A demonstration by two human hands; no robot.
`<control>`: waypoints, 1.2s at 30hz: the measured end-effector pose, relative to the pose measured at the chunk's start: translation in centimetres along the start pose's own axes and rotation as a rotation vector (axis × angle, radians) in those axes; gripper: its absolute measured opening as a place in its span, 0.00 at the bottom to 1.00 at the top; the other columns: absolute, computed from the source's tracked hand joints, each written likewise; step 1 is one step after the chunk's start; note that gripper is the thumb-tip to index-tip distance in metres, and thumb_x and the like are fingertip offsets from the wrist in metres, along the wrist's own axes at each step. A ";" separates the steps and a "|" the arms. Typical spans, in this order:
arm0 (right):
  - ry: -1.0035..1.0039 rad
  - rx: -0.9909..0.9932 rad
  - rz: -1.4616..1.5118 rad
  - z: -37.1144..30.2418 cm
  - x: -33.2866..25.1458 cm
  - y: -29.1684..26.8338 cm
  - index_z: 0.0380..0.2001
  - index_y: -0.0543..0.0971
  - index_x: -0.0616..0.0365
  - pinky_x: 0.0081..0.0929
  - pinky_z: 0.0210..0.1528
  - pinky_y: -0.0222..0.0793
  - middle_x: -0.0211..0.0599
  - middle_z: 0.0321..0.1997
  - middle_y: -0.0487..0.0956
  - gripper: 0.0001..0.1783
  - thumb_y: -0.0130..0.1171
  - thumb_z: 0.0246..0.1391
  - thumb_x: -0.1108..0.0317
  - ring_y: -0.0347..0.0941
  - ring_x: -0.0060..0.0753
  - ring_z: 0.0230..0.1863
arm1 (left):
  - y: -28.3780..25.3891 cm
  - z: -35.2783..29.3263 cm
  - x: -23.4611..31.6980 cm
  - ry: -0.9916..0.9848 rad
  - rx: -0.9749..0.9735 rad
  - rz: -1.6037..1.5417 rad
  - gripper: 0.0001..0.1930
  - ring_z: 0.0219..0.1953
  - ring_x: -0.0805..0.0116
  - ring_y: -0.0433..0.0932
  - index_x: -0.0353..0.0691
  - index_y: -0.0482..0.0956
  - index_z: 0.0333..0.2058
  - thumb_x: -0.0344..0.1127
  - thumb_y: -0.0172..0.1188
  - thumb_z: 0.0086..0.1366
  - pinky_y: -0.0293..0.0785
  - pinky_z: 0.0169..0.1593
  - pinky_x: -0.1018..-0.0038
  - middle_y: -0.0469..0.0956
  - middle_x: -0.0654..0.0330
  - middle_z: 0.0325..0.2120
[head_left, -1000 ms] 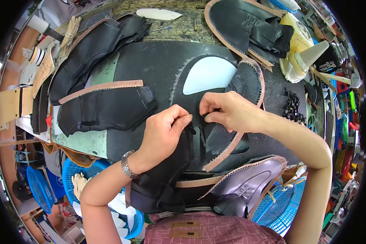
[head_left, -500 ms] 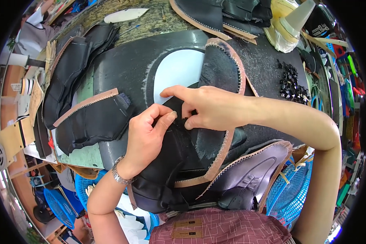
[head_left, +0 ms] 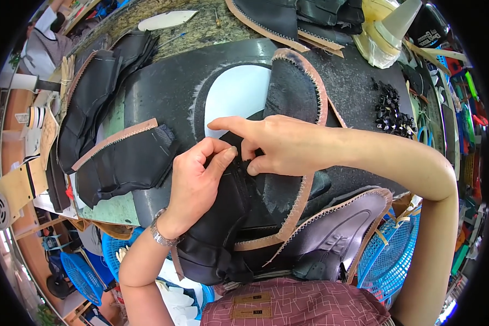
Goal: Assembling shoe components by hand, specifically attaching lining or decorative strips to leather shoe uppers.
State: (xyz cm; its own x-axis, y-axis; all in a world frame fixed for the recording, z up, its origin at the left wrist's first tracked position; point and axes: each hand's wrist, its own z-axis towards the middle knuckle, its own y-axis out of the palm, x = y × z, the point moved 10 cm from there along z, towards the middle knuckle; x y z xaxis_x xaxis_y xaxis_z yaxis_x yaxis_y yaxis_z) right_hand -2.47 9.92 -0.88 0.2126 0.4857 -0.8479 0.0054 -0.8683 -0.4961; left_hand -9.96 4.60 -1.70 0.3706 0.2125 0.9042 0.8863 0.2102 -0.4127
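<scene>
A black leather shoe upper with zigzag-stitched tan edging lies in front of me. A dark zipper runs down its middle. My left hand pinches thumb and forefinger together at the zipper's top end. Close on its right, my right hand curls thumb against bent fingers at the same end, its forefinger stretched out over a white rounded panel. What lies inside the right pinch is mostly hidden by the fingers. Beyond the right wrist, a flap of black lining with a stitched tan rim lies up.
More black uppers lie at left and back right. A heap of small black pieces sits at right, near a plastic-wrapped container. A white blade-shaped piece rests at the back. Blue baskets stand below the table edge.
Both hands keep their pinch at the zipper end. The right hand and forearm have shifted very slightly; the upper has hardly moved.
</scene>
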 end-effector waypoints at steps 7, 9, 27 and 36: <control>0.044 0.071 0.034 -0.1 0.6 -0.3 0.64 0.52 0.51 0.34 0.34 0.70 0.41 0.27 0.79 0.42 0.56 0.45 0.76 0.76 0.40 0.30 | 0.5 0.0 0.9 0.015 -0.025 0.069 0.07 0.21 0.75 0.72 0.32 0.78 0.30 0.32 0.60 0.60 0.69 0.29 0.77 0.77 0.57 0.20; 0.054 0.099 0.107 -0.2 0.8 -0.4 0.64 0.52 0.51 0.34 0.35 0.70 0.41 0.27 0.79 0.42 0.56 0.46 0.77 0.77 0.40 0.30 | 0.7 0.1 0.9 -0.007 -0.077 0.079 0.07 0.21 0.74 0.74 0.33 0.78 0.29 0.32 0.61 0.59 0.69 0.28 0.77 0.78 0.57 0.20; -0.479 0.486 -0.845 -4.9 -5.3 2.3 0.35 0.73 0.58 0.20 0.17 0.63 0.28 0.24 0.65 0.19 0.60 0.35 0.65 0.66 0.22 0.21 | 1.9 0.1 0.4 -0.044 -0.198 0.138 0.09 0.24 0.81 0.66 0.31 0.76 0.30 0.33 0.56 0.64 0.68 0.30 0.78 0.75 0.61 0.19; -0.688 0.591 -0.999 -6.6 -5.9 2.9 0.30 0.76 0.64 0.16 0.15 0.56 0.33 0.27 0.74 0.19 0.56 0.27 0.69 0.63 0.17 0.17 | 2.1 -0.1 0.7 0.011 -0.118 0.166 0.08 0.22 0.75 0.69 0.32 0.75 0.28 0.32 0.57 0.61 0.67 0.28 0.76 0.75 0.56 0.19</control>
State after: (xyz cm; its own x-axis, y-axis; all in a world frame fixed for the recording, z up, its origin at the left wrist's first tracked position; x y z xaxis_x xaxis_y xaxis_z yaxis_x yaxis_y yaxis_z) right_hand 2.76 3.82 3.91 -0.1650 0.9826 0.0856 -0.5864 -0.0280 -0.8096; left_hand -7.86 5.12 -1.90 0.5170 0.2247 0.8260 0.8388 0.0596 -0.5412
